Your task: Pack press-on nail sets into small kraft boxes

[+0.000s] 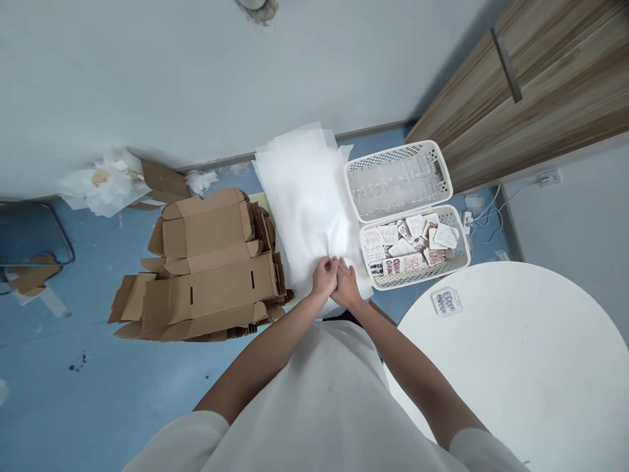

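A pile of thin, white, translucent packing sheets point(307, 183) lies in front of me, its edges loosely fanned. My left hand point(324, 276) is closed at the near end of the pile, with its fingertips pinching the top sheet. Right beside it, touching it, my right hand point(346, 284) has its fingers pressed together on the same sheet. A crease runs up the sheet from where the fingertips meet. The thumbs and the pinched edge are partly hidden.
Flattened cardboard boxes point(216, 275) are stacked at left. On the right stand a white basket point(350, 187) of clear plastic containers and another basket point(417, 284) of printed cards. A round white table point(531, 367) holds a small clear pack point(446, 301). Cables point(491, 213) lie behind it.
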Available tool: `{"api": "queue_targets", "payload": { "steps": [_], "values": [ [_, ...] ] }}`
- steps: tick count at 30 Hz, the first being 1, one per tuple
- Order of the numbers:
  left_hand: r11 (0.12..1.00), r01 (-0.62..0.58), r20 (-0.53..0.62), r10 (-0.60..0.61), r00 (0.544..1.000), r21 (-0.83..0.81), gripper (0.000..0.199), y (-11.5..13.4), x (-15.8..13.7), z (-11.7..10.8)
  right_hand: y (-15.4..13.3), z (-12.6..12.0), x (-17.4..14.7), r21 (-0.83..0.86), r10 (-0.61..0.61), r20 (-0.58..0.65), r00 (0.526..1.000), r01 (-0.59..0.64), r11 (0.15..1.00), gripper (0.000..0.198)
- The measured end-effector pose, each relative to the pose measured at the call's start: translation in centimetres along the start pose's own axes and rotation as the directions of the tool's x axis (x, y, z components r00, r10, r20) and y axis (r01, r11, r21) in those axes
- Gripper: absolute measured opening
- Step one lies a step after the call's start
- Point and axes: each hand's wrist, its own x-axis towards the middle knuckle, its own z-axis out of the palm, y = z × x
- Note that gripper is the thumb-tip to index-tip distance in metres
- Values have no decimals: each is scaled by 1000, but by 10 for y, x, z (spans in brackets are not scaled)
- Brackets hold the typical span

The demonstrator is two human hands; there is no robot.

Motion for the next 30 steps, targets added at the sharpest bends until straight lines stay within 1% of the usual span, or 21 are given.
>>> {"api": "queue_targets", "payload": {
  "steps": [2, 4, 6, 7, 9, 11, 12, 14, 17, 20, 23, 27, 29, 30],
  "values": [
    [997, 19, -24, -21, 1000, -72, 18, -1, 3, 0, -4, -2, -1, 5, -67, 42, 997, 67, 998, 68],
    [988, 65, -72, -76, 994, -140, 15, -2, 6, -1, -6, -5, -2, 16, -132, 56, 990, 131, 991, 64],
    [978, 106, -121, -128, 984, -178, 13, -3, 8, -3, -6, -7, -3, 26, -180, 30, 983, 179, 983, 55],
    [976, 115, -140, -142, 980, -186, 13, -3, 8, -4, -5, -8, -3, 28, -177, -13, 984, 178, 984, 50],
    [976, 114, -164, -145, 976, -184, 13, -4, 7, -6, -2, -10, -2, 45, -107, -147, 983, 115, 992, 42],
    [979, 99, -173, -131, 976, -179, 13, -4, 4, -7, 2, -10, 1, 109, 11, -262, 965, 19, 994, 41],
    [979, 92, -174, -125, 977, -182, 14, -4, 2, -8, 3, -10, 3, 157, 64, -286, 956, -19, 987, 43],
    [977, 83, -171, -117, 978, -194, 14, -5, -1, -11, 4, -10, 8, 263, 138, -284, 949, -62, 963, 42],
    [975, 85, -154, -118, 981, -205, 15, -3, -5, -16, 3, -10, 13, 390, 196, -283, 939, -74, 918, 30],
    [980, 95, -142, -120, 983, -173, 16, 1, -6, -21, -2, -13, 13, 414, 213, -343, 915, -57, 909, 23],
    [982, 119, -85, -132, 988, -146, 19, 5, -10, -26, -7, -20, 10, 362, 190, -373, 908, -46, 931, 25],
    [983, 161, 21, -160, 987, -84, 33, 11, -20, -36, -11, -32, 4, 253, 179, -359, 916, -89, 963, 33],
    [987, 159, 80, -155, 985, -34, 40, 13, -25, -42, -12, -36, 1, 203, 181, -388, 904, -108, 973, 33],
    [990, 139, 102, -137, 985, -7, 42, 14, -27, -44, -14, -38, 0, 195, 191, -403, 895, -120, 973, 32]
  ]
}}
